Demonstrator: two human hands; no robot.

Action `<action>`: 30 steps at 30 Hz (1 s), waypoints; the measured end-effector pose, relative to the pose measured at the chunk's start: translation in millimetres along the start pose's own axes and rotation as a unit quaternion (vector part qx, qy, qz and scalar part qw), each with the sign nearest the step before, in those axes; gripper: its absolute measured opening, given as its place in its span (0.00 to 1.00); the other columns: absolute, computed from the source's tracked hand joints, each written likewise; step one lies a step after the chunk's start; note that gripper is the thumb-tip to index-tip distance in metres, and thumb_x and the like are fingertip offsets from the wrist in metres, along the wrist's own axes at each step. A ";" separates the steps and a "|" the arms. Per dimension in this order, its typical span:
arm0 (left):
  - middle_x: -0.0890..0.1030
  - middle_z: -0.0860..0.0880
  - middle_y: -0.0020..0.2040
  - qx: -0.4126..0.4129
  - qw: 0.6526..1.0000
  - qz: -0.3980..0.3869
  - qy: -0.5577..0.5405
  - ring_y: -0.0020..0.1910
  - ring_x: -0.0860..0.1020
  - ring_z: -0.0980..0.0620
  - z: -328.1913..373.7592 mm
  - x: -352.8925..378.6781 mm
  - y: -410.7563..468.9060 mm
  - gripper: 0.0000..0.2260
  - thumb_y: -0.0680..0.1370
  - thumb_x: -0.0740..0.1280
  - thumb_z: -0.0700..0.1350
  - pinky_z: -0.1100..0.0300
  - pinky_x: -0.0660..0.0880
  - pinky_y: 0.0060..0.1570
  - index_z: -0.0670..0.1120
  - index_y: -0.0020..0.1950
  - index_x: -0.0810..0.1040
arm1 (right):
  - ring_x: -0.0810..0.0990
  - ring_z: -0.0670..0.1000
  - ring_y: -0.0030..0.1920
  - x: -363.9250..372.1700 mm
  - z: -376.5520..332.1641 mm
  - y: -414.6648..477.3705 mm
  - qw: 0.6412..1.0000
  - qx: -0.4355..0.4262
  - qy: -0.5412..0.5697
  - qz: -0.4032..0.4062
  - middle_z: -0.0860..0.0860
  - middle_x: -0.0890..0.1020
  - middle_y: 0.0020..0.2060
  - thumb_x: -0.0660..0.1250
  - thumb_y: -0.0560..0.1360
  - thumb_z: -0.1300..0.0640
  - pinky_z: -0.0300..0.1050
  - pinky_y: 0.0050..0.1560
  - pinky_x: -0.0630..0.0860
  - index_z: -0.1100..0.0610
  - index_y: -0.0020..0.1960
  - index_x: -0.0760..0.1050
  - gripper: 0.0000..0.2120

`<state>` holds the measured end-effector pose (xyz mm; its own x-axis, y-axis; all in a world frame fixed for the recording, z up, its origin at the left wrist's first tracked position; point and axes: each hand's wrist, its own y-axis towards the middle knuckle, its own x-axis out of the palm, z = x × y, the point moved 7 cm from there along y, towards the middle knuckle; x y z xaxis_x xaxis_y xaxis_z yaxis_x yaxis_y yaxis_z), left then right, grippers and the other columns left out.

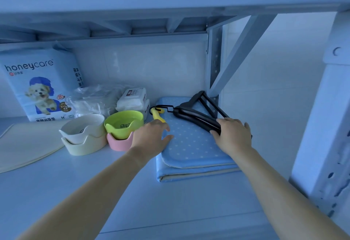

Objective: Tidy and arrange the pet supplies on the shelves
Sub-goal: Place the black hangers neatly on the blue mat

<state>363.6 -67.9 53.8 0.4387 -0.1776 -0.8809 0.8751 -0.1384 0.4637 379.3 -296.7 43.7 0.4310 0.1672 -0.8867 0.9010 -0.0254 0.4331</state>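
Observation:
A folded blue dotted mat (191, 145) lies on the shelf (117, 183) at the right. Black clothes hangers (197, 114) rest stacked on top of it, hooks pointing left. My right hand (232, 135) grips the lower right end of the hangers. My left hand (151, 135) rests on the mat's left edge, fingers over the lower end of a yellow handled item (158, 116) that lies by the hanger hooks; whether it is held is unclear. Left of the mat stand a green bowl (124, 124) in a pink bowl (119, 143).
A white bowl (83, 128) stacked in a cream bowl (84, 146) stands further left, beside a flat cream mat (28, 145). At the back are a honeycare pad pack (40, 84), a clear plastic bag (92, 99) and wipes packs (132, 99). A diagonal shelf brace (242, 52) crosses at right.

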 end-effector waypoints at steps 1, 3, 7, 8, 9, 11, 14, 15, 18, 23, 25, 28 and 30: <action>0.75 0.58 0.60 -0.003 1.000 -0.006 -0.002 0.50 0.77 0.54 0.9 1.7 0.4 0.12 0.76 0.62 0.59 0.62 0.63 0.33 0.57 0.56 0.75 | 0.72 0.55 0.61 1.7 0.0 0.6 1.000 0.008 -0.015 -0.014 0.50 0.78 0.56 0.58 0.78 0.45 0.58 0.66 0.62 0.54 0.63 0.71 0.18; 0.75 0.58 0.62 -0.008 1.000 -0.016 -0.006 0.53 0.76 0.55 1.4 5.1 1.7 0.13 0.76 0.62 0.59 0.62 0.63 0.34 0.57 0.58 0.75 | 0.72 0.55 0.60 3.2 -3.1 1.6 1.000 0.004 -0.023 -0.017 0.51 0.79 0.54 0.57 0.79 0.47 0.58 0.67 0.61 0.54 0.63 0.71 0.17; 0.75 0.58 0.63 -0.011 1.000 -0.022 -0.016 0.55 0.76 0.55 0.1 8.8 4.8 0.14 0.76 0.63 0.59 0.62 0.68 0.40 0.57 0.59 0.75 | 0.76 0.52 0.53 1.4 -13.6 1.2 0.999 -0.036 -0.012 0.018 0.50 0.78 0.52 0.58 0.80 0.52 0.44 0.47 0.69 0.55 0.62 0.72 0.13; 0.75 0.57 0.63 -0.009 1.000 -0.023 -0.017 0.55 0.76 0.55 0.2 9.3 5.5 0.13 0.76 0.63 0.59 0.62 0.70 0.41 0.57 0.59 0.75 | 0.76 0.52 0.50 1.1 -16.3 1.0 0.999 -0.043 -0.018 0.024 0.50 0.78 0.50 0.58 0.80 0.54 0.43 0.42 0.67 0.55 0.61 0.72 0.12; 0.75 0.57 0.62 -0.007 1.000 -0.024 -0.018 0.55 0.76 0.55 0.5 9.8 6.2 0.13 0.77 0.63 0.58 0.61 0.71 0.42 0.56 0.59 0.75 | 0.76 0.52 0.49 1.0 -18.2 0.5 0.998 -0.046 -0.026 0.027 0.50 0.78 0.49 0.59 0.79 0.56 0.42 0.39 0.65 0.55 0.59 0.72 0.10; 0.75 0.57 0.62 -0.004 0.999 -0.025 -0.020 0.55 0.76 0.55 1.0 10.5 7.4 0.13 0.77 0.63 0.58 0.60 0.74 0.44 0.56 0.59 0.75 | 0.75 0.51 0.47 1.4 -21.4 0.2 0.998 -0.042 -0.038 0.026 0.49 0.78 0.47 0.62 0.77 0.61 0.42 0.37 0.64 0.55 0.57 0.72 0.10; 0.75 0.56 0.62 -0.003 0.999 -0.026 -0.021 0.55 0.76 0.54 1.9 11.6 8.7 0.12 0.77 0.62 0.57 0.58 0.75 0.45 0.56 0.59 0.75 | 0.75 0.51 0.47 3.7 -25.8 0.9 0.998 -0.046 -0.042 0.025 0.50 0.77 0.47 0.63 0.74 0.66 0.41 0.36 0.64 0.55 0.57 0.71 0.13; 0.75 0.56 0.62 -0.002 0.999 -0.027 -0.020 0.55 0.76 0.54 2.2 12.1 9.1 0.12 0.77 0.62 0.57 0.58 0.75 0.45 0.56 0.59 0.75 | 0.75 0.51 0.47 4.3 -27.6 1.8 0.998 -0.049 -0.041 0.025 0.50 0.77 0.48 0.62 0.74 0.67 0.42 0.36 0.64 0.55 0.57 0.71 0.14; 0.75 0.56 0.62 0.000 0.999 -0.029 -0.020 0.56 0.76 0.54 2.1 13.4 10.0 0.12 0.78 0.61 0.57 0.57 0.76 0.46 0.56 0.59 0.75 | 0.75 0.51 0.48 5.3 -34.2 5.3 0.997 -0.062 -0.038 0.029 0.51 0.77 0.48 0.61 0.73 0.68 0.42 0.36 0.63 0.56 0.59 0.70 0.17; 0.76 0.56 0.61 -0.011 0.999 -0.041 -0.029 0.56 0.76 0.54 -1.4 16.9 11.7 0.13 0.78 0.61 0.58 0.57 0.76 0.46 0.56 0.59 0.76 | 0.76 0.51 0.47 9.7 -36.3 7.2 0.996 -0.073 -0.041 0.037 0.50 0.77 0.50 0.60 0.74 0.68 0.42 0.36 0.62 0.56 0.65 0.67 0.20; 0.77 0.56 0.61 -0.015 0.998 -0.041 -0.037 0.55 0.76 0.53 -2.4 16.9 11.1 0.13 0.78 0.61 0.58 0.57 0.76 0.46 0.56 0.59 0.76 | 0.76 0.51 0.49 10.1 -34.9 6.1 0.995 -0.076 -0.040 0.043 0.50 0.77 0.52 0.61 0.75 0.66 0.42 0.39 0.65 0.56 0.66 0.67 0.20; 0.77 0.56 0.61 -0.014 0.998 -0.042 -0.040 0.55 0.76 0.54 -1.9 16.6 10.2 0.13 0.78 0.60 0.57 0.57 0.76 0.47 0.55 0.59 0.77 | 0.75 0.52 0.58 10.9 -31.8 4.6 0.996 -0.064 -0.047 0.045 0.49 0.75 0.60 0.62 0.76 0.62 0.50 0.66 0.64 0.54 0.66 0.68 0.19; 0.77 0.56 0.60 -0.013 0.998 -0.043 -0.038 0.55 0.76 0.53 -1.2 16.1 9.9 0.13 0.78 0.60 0.57 0.57 0.75 0.46 0.55 0.59 0.76 | 0.74 0.52 0.59 10.0 -31.1 3.7 0.996 -0.055 -0.059 0.050 0.48 0.76 0.58 0.64 0.75 0.61 0.56 0.70 0.58 0.53 0.63 0.70 0.17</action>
<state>379.6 -71.0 44.1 0.3451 -0.2399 -0.9074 0.9147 -0.1307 0.3824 385.4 -264.5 41.4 0.5268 0.0530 -0.8483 0.8452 0.0728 0.5295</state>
